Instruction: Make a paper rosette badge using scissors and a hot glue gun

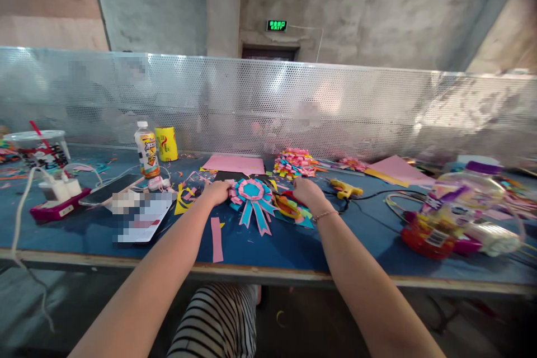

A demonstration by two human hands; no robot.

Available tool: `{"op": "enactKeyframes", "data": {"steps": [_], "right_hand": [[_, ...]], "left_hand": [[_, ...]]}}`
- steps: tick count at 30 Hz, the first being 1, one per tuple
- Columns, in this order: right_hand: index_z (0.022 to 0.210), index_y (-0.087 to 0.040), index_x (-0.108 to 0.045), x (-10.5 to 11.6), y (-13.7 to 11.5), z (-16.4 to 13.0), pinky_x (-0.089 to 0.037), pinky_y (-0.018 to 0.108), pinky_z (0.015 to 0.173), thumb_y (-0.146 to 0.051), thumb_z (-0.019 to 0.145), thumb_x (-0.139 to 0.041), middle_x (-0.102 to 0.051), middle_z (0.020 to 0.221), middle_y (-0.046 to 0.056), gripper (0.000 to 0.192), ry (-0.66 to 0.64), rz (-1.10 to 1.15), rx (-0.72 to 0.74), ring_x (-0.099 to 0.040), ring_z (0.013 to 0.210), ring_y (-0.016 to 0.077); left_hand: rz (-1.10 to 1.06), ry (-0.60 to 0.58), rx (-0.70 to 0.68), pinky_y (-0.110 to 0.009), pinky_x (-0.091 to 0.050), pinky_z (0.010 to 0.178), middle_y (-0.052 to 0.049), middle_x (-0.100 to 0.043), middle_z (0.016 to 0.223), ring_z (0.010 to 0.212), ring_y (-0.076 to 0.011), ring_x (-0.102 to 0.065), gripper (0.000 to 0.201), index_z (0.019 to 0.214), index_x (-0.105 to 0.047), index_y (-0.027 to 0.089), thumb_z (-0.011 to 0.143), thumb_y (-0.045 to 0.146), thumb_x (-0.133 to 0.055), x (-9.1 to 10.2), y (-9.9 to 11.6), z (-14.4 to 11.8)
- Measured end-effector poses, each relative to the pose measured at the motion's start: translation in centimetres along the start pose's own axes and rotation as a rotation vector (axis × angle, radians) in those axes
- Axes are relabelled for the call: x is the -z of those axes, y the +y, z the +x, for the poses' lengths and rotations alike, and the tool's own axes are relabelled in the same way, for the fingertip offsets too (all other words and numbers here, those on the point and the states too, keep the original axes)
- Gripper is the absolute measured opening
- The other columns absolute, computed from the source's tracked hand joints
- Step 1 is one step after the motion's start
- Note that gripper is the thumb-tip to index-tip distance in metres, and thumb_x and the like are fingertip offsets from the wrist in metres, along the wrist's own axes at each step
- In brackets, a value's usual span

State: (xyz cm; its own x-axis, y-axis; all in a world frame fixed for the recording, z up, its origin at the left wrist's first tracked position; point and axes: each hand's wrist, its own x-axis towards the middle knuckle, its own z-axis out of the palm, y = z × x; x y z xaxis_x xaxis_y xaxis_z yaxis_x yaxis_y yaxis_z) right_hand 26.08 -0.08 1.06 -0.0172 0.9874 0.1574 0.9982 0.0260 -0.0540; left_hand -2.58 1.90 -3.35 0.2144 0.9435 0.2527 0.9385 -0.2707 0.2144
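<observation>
A blue and pink paper rosette with ribbon tails lies on the blue table in front of me. My left hand rests at its left edge, fingers curled against the pleated rim. My right hand sits just right of it, over a heap of coloured paper pieces; whether it grips any of them is hidden. A loose pink paper strip lies nearer the front edge.
A yellow glue gun with a black cord lies right of my right hand. Folded paper stacks and pink sheets sit behind. A drink bottle, yellow can, phone and charger stand left; a clear plastic jar lies right.
</observation>
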Motion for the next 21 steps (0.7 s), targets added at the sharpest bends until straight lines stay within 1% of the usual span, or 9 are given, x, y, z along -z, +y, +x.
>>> {"op": "enactKeyframes", "data": {"steps": [2,4,6,8,10,12,15,18,21], "right_hand": [[0.103,-0.008,-0.06,0.1,0.4,0.1,-0.041,0.027,0.069,-0.019,0.075,-0.047,-0.063,0.102,0.02,0.033,0.006,-0.001,0.004,-0.06,0.093,0.0257],[0.095,-0.01,-0.064,0.0,0.3,0.2,-0.042,0.026,0.069,-0.028,0.075,-0.05,-0.065,0.098,0.018,0.031,-0.031,0.009,0.05,-0.061,0.09,0.0251],[0.091,-0.01,-0.066,-0.2,-0.1,0.2,-0.042,0.026,0.067,-0.038,0.073,-0.053,-0.066,0.094,0.017,0.035,-0.081,0.014,0.082,-0.062,0.086,0.0253],[0.09,-0.009,-0.067,-0.3,-0.5,0.1,-0.042,0.026,0.064,-0.04,0.071,-0.055,-0.067,0.091,0.017,0.038,-0.135,0.016,0.079,-0.062,0.083,0.0251],[0.087,-0.009,-0.068,-0.2,-0.7,0.0,-0.042,0.025,0.062,-0.034,0.07,-0.055,-0.068,0.088,0.017,0.033,-0.189,-0.002,0.073,-0.063,0.08,0.0242],[0.086,-0.008,-0.068,-0.2,-0.7,-0.1,-0.042,0.025,0.061,-0.024,0.068,-0.054,-0.067,0.088,0.017,0.028,-0.218,-0.038,0.08,-0.063,0.08,0.0244],[0.093,-0.005,-0.066,-0.2,-0.5,-0.1,-0.043,0.026,0.061,-0.014,0.063,-0.054,-0.066,0.094,0.02,0.033,-0.218,-0.076,0.072,-0.063,0.083,0.0266],[0.096,-0.004,-0.065,-0.7,-0.5,0.2,-0.043,0.027,0.06,-0.012,0.062,-0.054,-0.065,0.096,0.02,0.037,-0.218,-0.076,0.059,-0.063,0.085,0.0273],[0.091,-0.005,-0.067,-1.1,-0.5,0.5,-0.044,0.027,0.061,-0.012,0.061,-0.055,-0.066,0.093,0.02,0.033,-0.203,-0.065,0.056,-0.063,0.083,0.0277]], "left_hand": [[0.038,0.007,-0.002,-0.043,-0.033,0.092,-0.01,-0.065,0.103,0.1,-0.025,-0.056,0.026,0.091,-0.064,0.025,0.077,0.022,-0.043,0.4,0.3,-0.3],[0.045,0.041,0.006,-0.037,-0.039,0.084,-0.011,-0.066,0.097,0.095,-0.0243,-0.058,0.024,0.084,-0.065,0.022,0.078,0.023,-0.042,0.7,0.5,-0.6],[0.021,0.074,0.06,-0.031,-0.042,0.076,-0.011,-0.067,0.09,0.089,-0.023,-0.06,0.021,0.078,-0.064,0.02,0.077,0.024,-0.044,0.8,0.3,-0.8],[-0.02,0.1,0.126,-0.028,-0.042,0.072,-0.009,-0.067,0.085,0.086,-0.0213,-0.06,0.015,0.073,-0.063,0.02,0.075,0.025,-0.049,0.7,-0.1,-0.7],[-0.099,0.136,0.16,-0.026,-0.042,0.07,-0.007,-0.067,0.084,0.084,-0.0196,-0.06,0.01,0.071,-0.061,0.019,0.072,0.028,-0.055,0.4,-0.7,-0.4],[-0.204,0.187,0.161,-0.024,-0.042,0.068,-0.006,-0.067,0.085,0.083,-0.018,-0.06,0.016,0.076,-0.059,0.019,0.072,0.034,-0.058,0.0,-1.3,0.0],[-0.317,0.24,0.195,-0.024,-0.041,0.065,-0.005,-0.067,0.082,0.079,-0.0168,-0.06,0.025,0.086,-0.055,0.017,0.071,0.037,-0.06,-0.4,-1.7,0.5],[-0.355,0.285,0.264,-0.025,-0.04,0.064,-0.003,-0.067,0.081,0.078,-0.0168,-0.061,0.027,0.09,-0.053,0.018,0.069,0.033,-0.063,-0.4,-1.7,0.5],[-0.4,0.343,0.294,-0.026,-0.041,0.066,-0.003,-0.066,0.081,0.078,-0.0171,-0.06,0.028,0.086,-0.054,0.018,0.067,0.036,-0.064,0.0,-1.5,0.3]]}}
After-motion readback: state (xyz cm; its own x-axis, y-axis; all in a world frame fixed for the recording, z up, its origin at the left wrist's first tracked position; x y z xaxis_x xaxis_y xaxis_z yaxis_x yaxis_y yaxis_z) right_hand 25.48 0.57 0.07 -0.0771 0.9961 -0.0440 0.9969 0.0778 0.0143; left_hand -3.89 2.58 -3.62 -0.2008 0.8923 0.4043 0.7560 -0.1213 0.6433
